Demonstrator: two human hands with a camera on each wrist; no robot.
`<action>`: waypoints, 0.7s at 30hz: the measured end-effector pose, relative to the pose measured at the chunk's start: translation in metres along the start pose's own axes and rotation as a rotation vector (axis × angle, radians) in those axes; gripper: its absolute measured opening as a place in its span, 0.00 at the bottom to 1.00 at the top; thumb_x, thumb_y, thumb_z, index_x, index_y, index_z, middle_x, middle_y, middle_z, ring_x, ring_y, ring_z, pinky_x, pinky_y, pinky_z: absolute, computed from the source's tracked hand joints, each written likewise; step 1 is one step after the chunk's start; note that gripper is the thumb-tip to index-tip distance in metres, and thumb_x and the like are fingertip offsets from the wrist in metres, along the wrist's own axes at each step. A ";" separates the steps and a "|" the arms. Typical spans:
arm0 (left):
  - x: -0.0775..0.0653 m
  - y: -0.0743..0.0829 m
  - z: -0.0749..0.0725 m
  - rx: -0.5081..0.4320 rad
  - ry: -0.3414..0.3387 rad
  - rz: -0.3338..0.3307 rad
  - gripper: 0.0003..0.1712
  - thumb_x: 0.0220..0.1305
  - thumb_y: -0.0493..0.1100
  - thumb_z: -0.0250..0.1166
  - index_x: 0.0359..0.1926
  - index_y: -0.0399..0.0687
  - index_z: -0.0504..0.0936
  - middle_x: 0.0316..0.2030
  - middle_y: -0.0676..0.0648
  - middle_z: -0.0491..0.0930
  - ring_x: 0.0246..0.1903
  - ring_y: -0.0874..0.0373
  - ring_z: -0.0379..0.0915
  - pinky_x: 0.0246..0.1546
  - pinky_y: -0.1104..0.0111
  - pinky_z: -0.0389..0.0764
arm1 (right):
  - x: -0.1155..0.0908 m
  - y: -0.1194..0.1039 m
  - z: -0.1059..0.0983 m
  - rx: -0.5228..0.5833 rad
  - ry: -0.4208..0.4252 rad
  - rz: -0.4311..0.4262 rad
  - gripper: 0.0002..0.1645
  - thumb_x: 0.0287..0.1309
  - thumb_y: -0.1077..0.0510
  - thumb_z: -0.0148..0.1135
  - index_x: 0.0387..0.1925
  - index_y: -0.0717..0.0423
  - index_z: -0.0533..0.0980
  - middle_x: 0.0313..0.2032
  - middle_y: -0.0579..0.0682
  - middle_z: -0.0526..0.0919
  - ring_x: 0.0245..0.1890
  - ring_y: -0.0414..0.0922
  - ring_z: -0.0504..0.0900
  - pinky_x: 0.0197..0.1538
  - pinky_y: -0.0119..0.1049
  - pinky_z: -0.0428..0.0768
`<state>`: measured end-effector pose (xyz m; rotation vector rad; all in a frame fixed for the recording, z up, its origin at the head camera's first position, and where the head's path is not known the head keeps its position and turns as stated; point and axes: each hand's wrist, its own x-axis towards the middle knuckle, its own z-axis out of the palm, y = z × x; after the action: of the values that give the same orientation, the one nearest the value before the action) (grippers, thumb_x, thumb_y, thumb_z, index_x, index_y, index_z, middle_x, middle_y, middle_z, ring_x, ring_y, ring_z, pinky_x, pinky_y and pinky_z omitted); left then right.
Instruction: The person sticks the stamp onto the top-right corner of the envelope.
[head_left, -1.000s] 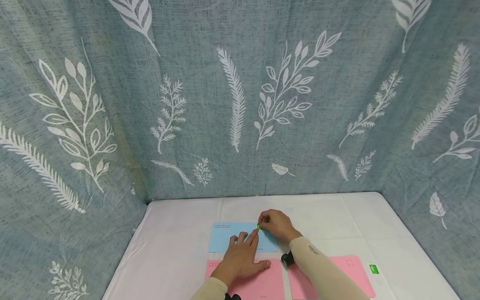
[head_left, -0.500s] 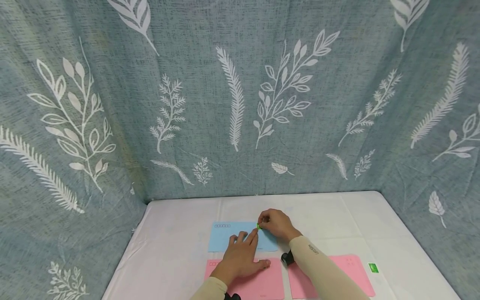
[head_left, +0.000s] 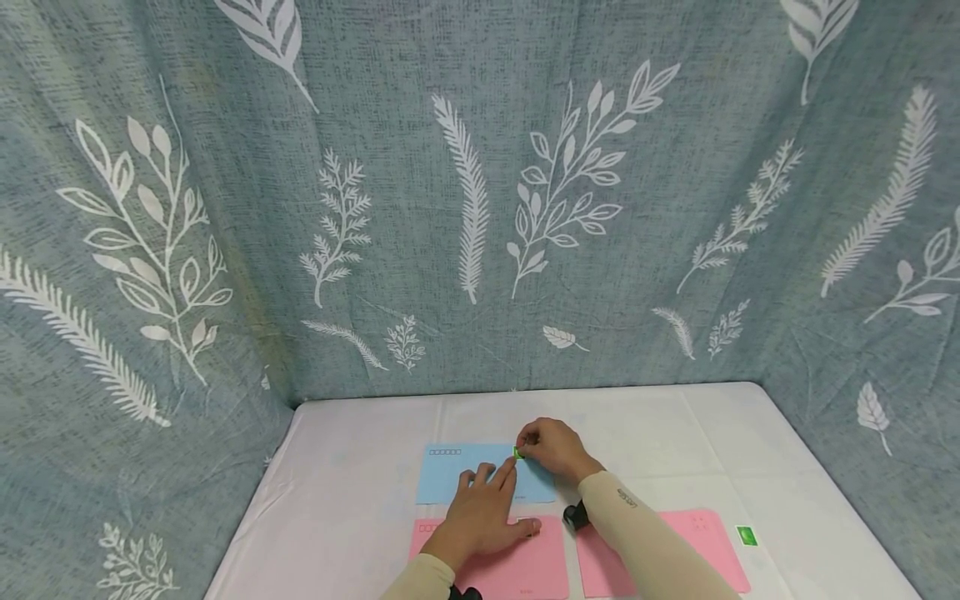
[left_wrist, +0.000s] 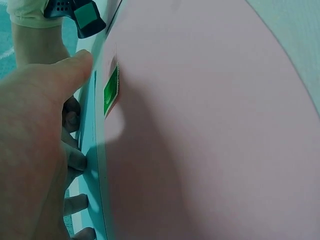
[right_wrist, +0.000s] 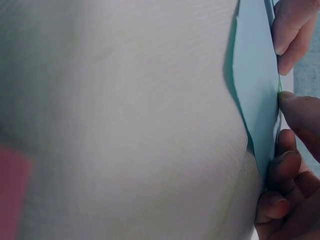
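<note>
A blue envelope (head_left: 450, 481) lies flat on the white table, a row of small boxes printed at its top left. At its top right corner is a small green stamp (head_left: 518, 454), which my right hand (head_left: 557, 451) pinches between thumb and forefinger. My left hand (head_left: 480, 512) rests across the blue envelope with spread fingers, its forefinger tip beside that stamp. The left thumb reaches over a pink envelope (head_left: 543, 571), close to another green stamp (left_wrist: 111, 91) on it in the left wrist view. The fingers partly cover both stamps.
A second pink envelope (head_left: 705, 550) lies at the right, partly under my right forearm. Beside it on the white table (head_left: 360, 475) is a loose green stamp (head_left: 746, 536). A blue-grey leaf-patterned curtain (head_left: 420, 208) encloses the back and sides.
</note>
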<state>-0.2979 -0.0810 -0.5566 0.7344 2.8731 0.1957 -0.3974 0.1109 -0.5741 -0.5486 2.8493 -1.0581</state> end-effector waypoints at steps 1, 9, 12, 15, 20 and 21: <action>0.000 0.000 0.000 0.000 0.001 0.000 0.58 0.72 0.82 0.52 0.84 0.46 0.65 0.83 0.50 0.60 0.74 0.46 0.60 0.69 0.42 0.65 | 0.000 0.000 0.000 -0.001 0.001 0.000 0.07 0.67 0.60 0.74 0.32 0.45 0.88 0.28 0.38 0.80 0.30 0.39 0.75 0.41 0.43 0.77; 0.000 -0.002 0.003 -0.010 0.013 0.004 0.58 0.72 0.82 0.52 0.84 0.45 0.64 0.84 0.51 0.59 0.75 0.46 0.60 0.70 0.42 0.64 | 0.002 0.002 0.000 -0.008 0.003 0.010 0.06 0.71 0.57 0.71 0.34 0.47 0.89 0.31 0.38 0.83 0.33 0.38 0.78 0.45 0.44 0.80; 0.000 -0.002 0.003 0.000 0.016 0.009 0.58 0.73 0.82 0.50 0.84 0.45 0.64 0.84 0.51 0.58 0.75 0.47 0.60 0.70 0.43 0.65 | 0.003 0.003 0.000 0.013 0.007 0.013 0.07 0.71 0.58 0.71 0.34 0.48 0.89 0.30 0.39 0.83 0.32 0.39 0.78 0.45 0.45 0.80; -0.002 -0.002 0.004 0.014 0.022 0.016 0.57 0.73 0.82 0.48 0.84 0.45 0.64 0.84 0.51 0.57 0.75 0.47 0.60 0.70 0.43 0.65 | 0.002 0.003 0.000 0.039 0.009 0.023 0.07 0.70 0.58 0.72 0.34 0.48 0.89 0.29 0.39 0.83 0.32 0.39 0.78 0.45 0.44 0.79; -0.004 -0.001 0.000 0.015 0.041 0.023 0.57 0.74 0.81 0.50 0.83 0.43 0.65 0.84 0.50 0.57 0.74 0.46 0.60 0.69 0.43 0.65 | 0.003 0.004 -0.001 0.076 0.023 0.039 0.07 0.70 0.58 0.73 0.32 0.47 0.89 0.29 0.38 0.84 0.32 0.38 0.78 0.45 0.43 0.79; -0.004 -0.001 0.000 0.012 0.043 0.024 0.57 0.74 0.81 0.50 0.83 0.43 0.65 0.84 0.50 0.57 0.74 0.46 0.60 0.69 0.43 0.65 | 0.003 0.004 -0.001 0.083 0.025 0.039 0.07 0.70 0.59 0.73 0.32 0.47 0.89 0.29 0.38 0.84 0.31 0.38 0.79 0.45 0.44 0.80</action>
<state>-0.2944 -0.0837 -0.5557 0.7760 2.9099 0.2002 -0.4014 0.1130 -0.5755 -0.4751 2.8095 -1.1791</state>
